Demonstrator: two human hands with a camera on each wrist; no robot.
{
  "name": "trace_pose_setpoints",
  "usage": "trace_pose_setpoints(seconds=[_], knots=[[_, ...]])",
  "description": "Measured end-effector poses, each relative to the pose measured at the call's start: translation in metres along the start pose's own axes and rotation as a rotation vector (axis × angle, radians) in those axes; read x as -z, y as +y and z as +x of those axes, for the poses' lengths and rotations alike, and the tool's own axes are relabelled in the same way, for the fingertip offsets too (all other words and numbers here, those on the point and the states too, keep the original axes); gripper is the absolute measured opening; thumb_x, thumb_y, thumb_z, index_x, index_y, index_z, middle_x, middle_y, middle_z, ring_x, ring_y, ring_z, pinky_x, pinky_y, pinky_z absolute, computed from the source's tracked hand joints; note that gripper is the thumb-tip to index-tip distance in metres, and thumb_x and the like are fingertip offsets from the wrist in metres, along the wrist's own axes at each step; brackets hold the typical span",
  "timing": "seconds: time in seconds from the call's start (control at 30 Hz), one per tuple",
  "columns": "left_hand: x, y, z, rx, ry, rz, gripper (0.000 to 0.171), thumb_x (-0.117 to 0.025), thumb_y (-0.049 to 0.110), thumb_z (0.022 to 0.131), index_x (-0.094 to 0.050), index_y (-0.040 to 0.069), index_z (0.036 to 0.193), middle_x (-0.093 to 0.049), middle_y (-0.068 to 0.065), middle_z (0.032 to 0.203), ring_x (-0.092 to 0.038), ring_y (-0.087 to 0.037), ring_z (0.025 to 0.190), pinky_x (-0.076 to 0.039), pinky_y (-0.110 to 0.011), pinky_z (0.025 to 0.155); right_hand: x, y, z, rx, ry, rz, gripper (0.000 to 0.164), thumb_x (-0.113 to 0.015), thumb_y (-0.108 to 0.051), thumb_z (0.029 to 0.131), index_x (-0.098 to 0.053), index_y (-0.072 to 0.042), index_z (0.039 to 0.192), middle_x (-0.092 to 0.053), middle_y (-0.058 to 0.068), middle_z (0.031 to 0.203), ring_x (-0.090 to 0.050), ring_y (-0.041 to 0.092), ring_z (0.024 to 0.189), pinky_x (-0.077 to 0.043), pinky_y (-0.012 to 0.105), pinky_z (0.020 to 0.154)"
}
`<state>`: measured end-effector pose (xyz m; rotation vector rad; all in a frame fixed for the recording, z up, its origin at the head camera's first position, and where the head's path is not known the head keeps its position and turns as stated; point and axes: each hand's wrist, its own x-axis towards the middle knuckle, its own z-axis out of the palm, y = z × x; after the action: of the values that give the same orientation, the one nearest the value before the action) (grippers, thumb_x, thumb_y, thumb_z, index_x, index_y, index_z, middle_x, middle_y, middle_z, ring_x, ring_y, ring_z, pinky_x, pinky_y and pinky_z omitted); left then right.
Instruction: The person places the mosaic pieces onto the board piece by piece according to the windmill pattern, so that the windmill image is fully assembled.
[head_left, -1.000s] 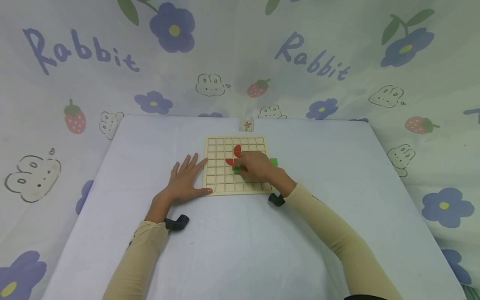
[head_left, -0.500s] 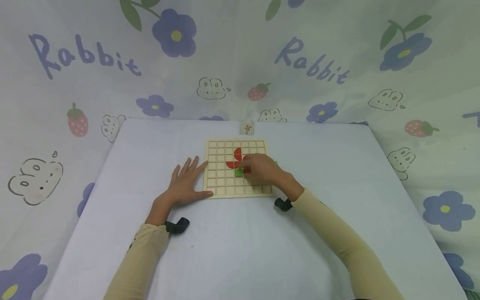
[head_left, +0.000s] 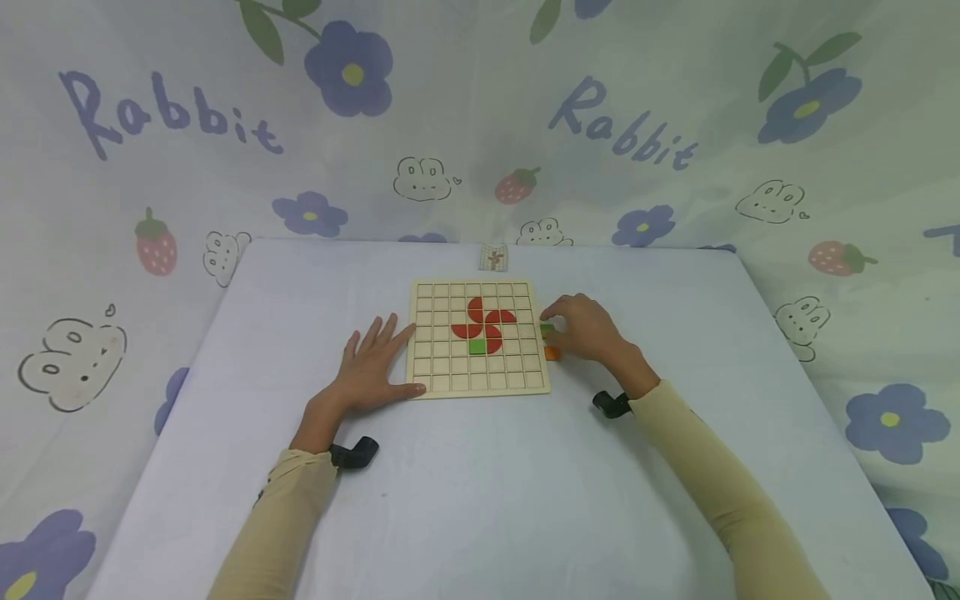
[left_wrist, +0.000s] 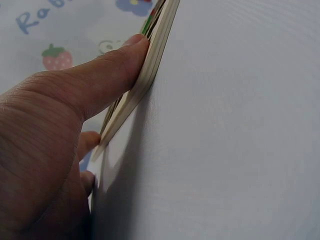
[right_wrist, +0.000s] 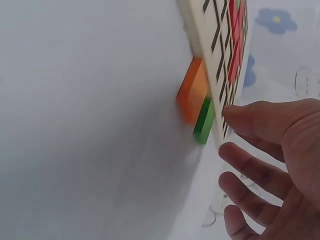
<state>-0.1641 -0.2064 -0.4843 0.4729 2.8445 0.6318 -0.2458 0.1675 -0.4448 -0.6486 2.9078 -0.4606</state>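
A pale wooden grid board lies on the table, with several red curved pieces forming a pinwheel in its cells. One green square tile sits in a cell just below them. My left hand is spread along the board's left side, thumb resting on the near left corner. Beyond the right edge, my right hand hovers with thumb and fingers parted, holding nothing. Under its fingertips lie a green piece and an orange piece, both against the board's side and partly hidden by the hand in the head view.
A small patterned card lies behind the board, near the table's back edge. White cloth covers the table. A curtain with flowers and rabbits hangs behind and at both sides.
My right hand has left the green square tile in its cell and moved right, off the board, to the loose pieces. The red pinwheel is now uncovered. My left hand stays put.
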Motion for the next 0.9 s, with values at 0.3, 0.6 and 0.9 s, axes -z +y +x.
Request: trace_pose_setpoints(seconds=[0.3, 0.6, 0.9], knots=[[-0.001, 0.000, 0.000, -0.002, 0.009, -0.002, 0.108, -0.067, 0.071, 0.078, -0.016, 0.021, 0.159, -0.001, -0.014, 0.164, 0.006, -0.035, 0.148, 0.007, -0.059, 0.113, -0.001, 0.014, -0.006, 0.034, -0.014, 0.013, 0.018, -0.077, -0.020, 0.084, -0.079, -0.011, 0.100, -0.068, 0.003, 0.108, -0.057, 0.026, 0.105, -0.046, 0.044, 0.092], [-0.001, 0.001, 0.000, 0.000, 0.002, -0.010, 0.109, -0.068, 0.070, 0.077, -0.017, 0.021, 0.159, -0.001, -0.014, 0.164, 0.007, -0.034, 0.148, 0.007, -0.059, 0.113, 0.000, 0.009, -0.017, 0.055, -0.114, 0.094, 0.011, -0.082, -0.023, 0.081, -0.079, -0.019, 0.090, -0.068, -0.007, 0.094, -0.057, 0.018, 0.091, -0.049, 0.037, 0.078], [0.000, 0.000, 0.000, -0.004, 0.010, -0.010, 0.108, -0.068, 0.071, 0.077, -0.018, 0.022, 0.159, -0.002, -0.014, 0.164, 0.006, -0.034, 0.148, 0.007, -0.059, 0.113, 0.001, 0.006, -0.020, 0.125, -0.098, -0.007, 0.011, -0.082, -0.021, 0.079, -0.077, -0.018, 0.088, -0.066, -0.007, 0.083, -0.056, 0.014, 0.077, -0.049, 0.032, 0.069]])
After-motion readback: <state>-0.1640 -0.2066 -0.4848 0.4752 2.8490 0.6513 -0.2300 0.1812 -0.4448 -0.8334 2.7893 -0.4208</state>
